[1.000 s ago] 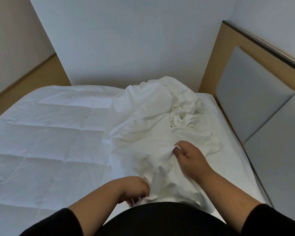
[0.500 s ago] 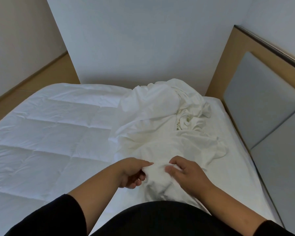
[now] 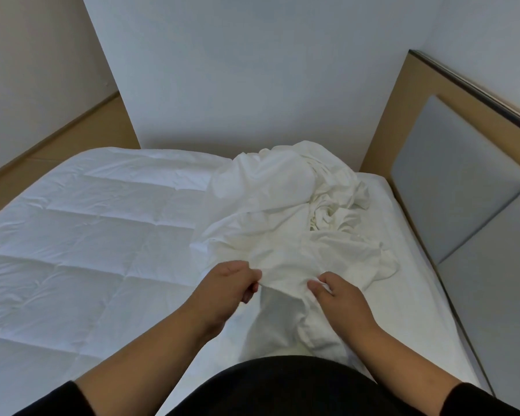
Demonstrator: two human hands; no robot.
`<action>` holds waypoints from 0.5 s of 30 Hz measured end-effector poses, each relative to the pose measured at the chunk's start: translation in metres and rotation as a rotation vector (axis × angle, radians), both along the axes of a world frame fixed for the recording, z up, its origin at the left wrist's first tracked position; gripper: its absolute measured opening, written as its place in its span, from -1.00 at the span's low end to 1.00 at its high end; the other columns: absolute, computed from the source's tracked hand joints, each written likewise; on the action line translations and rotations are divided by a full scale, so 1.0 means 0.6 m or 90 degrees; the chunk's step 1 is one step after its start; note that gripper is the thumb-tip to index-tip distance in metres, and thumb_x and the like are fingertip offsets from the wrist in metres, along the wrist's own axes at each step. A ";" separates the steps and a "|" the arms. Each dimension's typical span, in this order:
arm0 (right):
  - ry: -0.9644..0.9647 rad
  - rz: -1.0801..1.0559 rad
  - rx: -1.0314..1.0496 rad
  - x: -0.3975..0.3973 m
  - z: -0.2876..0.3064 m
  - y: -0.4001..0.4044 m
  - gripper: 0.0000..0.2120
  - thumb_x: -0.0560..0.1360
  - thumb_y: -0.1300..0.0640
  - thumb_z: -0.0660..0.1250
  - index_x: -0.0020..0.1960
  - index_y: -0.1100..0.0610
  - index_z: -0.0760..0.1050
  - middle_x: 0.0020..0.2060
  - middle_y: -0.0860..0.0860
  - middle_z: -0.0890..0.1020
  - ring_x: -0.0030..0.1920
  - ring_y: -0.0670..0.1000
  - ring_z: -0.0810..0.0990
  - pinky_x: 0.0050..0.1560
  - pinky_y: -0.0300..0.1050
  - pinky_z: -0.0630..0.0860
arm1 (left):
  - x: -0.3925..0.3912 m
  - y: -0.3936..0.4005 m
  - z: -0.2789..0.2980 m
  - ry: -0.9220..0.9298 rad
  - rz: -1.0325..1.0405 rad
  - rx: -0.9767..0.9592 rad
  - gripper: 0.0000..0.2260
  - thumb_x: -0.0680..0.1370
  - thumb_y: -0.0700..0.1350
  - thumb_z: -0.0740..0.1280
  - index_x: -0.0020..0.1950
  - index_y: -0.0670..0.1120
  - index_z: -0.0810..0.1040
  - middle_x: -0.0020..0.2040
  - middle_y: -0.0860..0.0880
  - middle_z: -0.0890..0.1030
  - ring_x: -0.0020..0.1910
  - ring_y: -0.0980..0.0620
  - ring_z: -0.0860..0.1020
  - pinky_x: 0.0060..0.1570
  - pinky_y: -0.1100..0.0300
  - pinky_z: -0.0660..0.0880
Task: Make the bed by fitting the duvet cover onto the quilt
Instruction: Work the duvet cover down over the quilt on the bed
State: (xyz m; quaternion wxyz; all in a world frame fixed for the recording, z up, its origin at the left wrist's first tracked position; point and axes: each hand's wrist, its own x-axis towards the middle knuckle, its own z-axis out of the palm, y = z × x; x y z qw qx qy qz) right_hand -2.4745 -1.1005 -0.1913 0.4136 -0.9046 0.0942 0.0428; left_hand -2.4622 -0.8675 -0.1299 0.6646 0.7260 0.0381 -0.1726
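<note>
I judge we're barely started: my left hand (image 3: 227, 282) and right hand (image 3: 339, 295) pinch the bunched duvet cover (image 3: 285, 223) at centre frame, the quilt (image 3: 81, 232) lying bare at left.

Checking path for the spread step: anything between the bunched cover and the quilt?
Nothing visible. Both hands, left and right, already pinch the crumpled white fabric duvet cover, which lies beside the flat white stitched quilt and overlaps its edge.

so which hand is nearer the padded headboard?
Right. The right hand grips the duvet cover on the side toward the headboard; the left hand grips it farther away, toward the quilt.
</note>
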 end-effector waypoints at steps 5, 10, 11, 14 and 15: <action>-0.040 -0.054 0.128 0.012 -0.001 0.010 -0.85 0.60 0.09 0.25 -0.11 0.00 0.56 -0.20 -0.08 0.67 -0.11 -0.06 0.62 -0.06 -0.11 0.53 | -0.052 -0.063 0.044 -0.100 -0.279 0.116 -0.73 0.44 -0.02 0.36 -0.37 -0.17 0.51 -0.37 -0.08 0.52 -0.36 0.05 0.47 -0.27 0.21 0.41; -0.022 -0.070 0.178 0.003 0.003 0.007 -0.79 0.62 0.17 0.25 -0.16 0.04 0.54 -0.29 -0.16 0.65 -0.26 -0.23 0.58 -0.20 -0.30 0.47 | -0.057 -0.065 -0.002 0.037 -0.331 -0.138 -0.91 0.44 -0.12 0.36 -0.20 -0.09 0.64 -0.21 -0.08 0.60 -0.15 0.01 0.57 0.09 0.13 0.55; -0.019 -0.084 0.190 0.001 -0.001 0.001 -0.80 0.64 0.14 0.24 -0.13 0.05 0.56 -0.27 -0.17 0.66 -0.23 -0.19 0.60 -0.17 -0.28 0.48 | -0.048 -0.061 -0.015 0.091 -0.256 -0.211 -0.91 0.43 -0.19 0.34 -0.15 -0.14 0.64 -0.19 -0.12 0.58 -0.15 -0.03 0.55 0.12 0.03 0.58; -0.021 -0.135 0.224 -0.011 -0.009 -0.008 -0.73 0.65 0.17 0.22 -0.22 0.15 0.47 -0.36 -0.17 0.53 -0.25 -0.06 0.48 -0.19 -0.19 0.39 | -0.015 -0.048 -0.068 0.217 -0.005 -0.239 -0.91 0.50 -0.31 0.30 -0.05 -0.23 0.59 -0.15 -0.17 0.52 -0.20 -0.08 0.51 -0.02 -0.12 0.63; -0.018 -0.153 0.236 -0.015 -0.008 -0.008 -0.72 0.65 0.17 0.21 -0.22 0.14 0.48 -0.36 -0.15 0.54 -0.25 -0.06 0.47 -0.18 -0.19 0.39 | -0.003 -0.043 -0.081 0.233 0.012 -0.187 -0.91 0.55 -0.26 0.34 0.04 -0.21 0.59 -0.07 -0.16 0.56 -0.14 -0.08 0.55 0.01 -0.11 0.64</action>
